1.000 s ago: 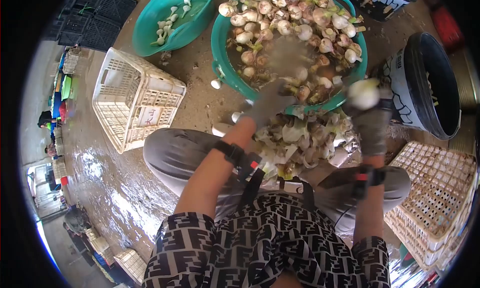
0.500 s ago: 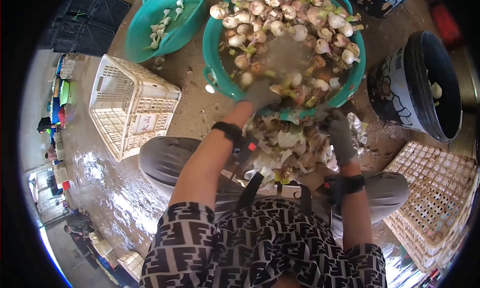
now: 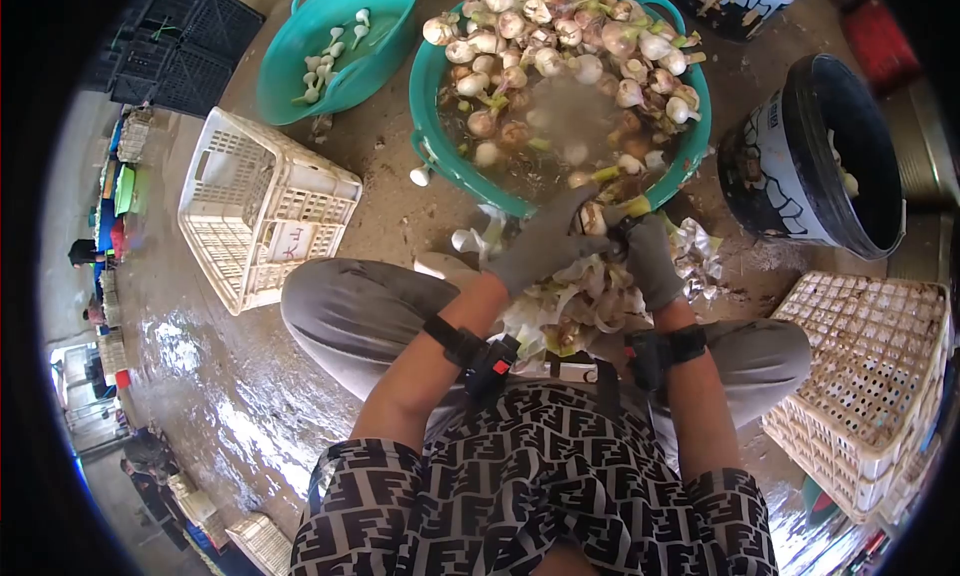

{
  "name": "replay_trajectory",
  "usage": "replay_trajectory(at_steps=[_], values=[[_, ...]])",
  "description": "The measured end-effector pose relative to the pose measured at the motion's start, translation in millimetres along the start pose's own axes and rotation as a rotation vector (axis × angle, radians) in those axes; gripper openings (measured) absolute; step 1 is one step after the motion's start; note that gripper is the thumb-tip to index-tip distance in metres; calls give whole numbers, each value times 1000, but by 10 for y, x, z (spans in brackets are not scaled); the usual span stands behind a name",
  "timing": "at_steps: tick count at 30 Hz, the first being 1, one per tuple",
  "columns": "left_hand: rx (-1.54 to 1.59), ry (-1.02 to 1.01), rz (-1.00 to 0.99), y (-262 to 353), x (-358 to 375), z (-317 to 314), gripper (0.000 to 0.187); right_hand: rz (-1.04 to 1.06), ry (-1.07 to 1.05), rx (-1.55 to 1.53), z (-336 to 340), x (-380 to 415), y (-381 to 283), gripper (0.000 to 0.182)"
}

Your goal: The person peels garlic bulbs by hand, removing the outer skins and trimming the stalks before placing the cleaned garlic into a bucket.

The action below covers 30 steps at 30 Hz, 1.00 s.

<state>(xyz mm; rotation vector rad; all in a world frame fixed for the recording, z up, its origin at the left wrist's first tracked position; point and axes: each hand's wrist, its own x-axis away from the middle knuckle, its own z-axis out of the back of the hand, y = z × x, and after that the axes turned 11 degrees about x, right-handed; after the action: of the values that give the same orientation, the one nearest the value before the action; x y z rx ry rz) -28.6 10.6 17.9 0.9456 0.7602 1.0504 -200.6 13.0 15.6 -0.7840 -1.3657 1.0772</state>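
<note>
Garlic bulb (image 3: 594, 217), unpeeled, held between both gloved hands just below the near rim of the big teal tub (image 3: 432, 126). Left hand (image 3: 545, 244) grip closed around it; right hand (image 3: 648, 259) pinching its green stem. Peelings pile (image 3: 580, 306) underneath, over the lap. Black bucket (image 3: 790, 176) to the right; white crate (image 3: 262, 208) left.

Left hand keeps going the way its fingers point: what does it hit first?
Likely the bulb held between the left hand and right hand; it is already touching it. Beyond that lies the near rim of the big teal tub, though depth is unclear.
</note>
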Motion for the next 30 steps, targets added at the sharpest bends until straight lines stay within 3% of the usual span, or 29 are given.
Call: replay_trajectory(at_steps=[2,4,7,9,11,14,17,20,23,27,30], values=[[73,9,44,20,39,-32,67,-2,-2,9,4,22,25,14],[140,17,107,31,60,-40,65,331,-14,205,35,-21,199,14],[284,16,174,55,66,-13,60,577,23,400,47,-12,254,12],[433,7,252,29,65,0,54,386,29,263,42,16,213,9],[617,-1,373,-54,52,19,48,-74,-7,-109,20,25,151,6],[1215,-31,620,-172,35,20,40,76,91,87,8,-28,287,9],[1266,102,731,5,34,30,34,124,105,275,-6,5,248,15],[926,94,472,-15,66,-41,40,225,100,215,-46,47,175,16],[850,45,543,-119,66,-4,40,153,-48,-42,7,43,207,18],[1281,-152,635,-292,62,61,43,510,13,285,126,149,129,18],[1364,-230,703,-268,48,148,45,586,40,483,191,160,56,20]])
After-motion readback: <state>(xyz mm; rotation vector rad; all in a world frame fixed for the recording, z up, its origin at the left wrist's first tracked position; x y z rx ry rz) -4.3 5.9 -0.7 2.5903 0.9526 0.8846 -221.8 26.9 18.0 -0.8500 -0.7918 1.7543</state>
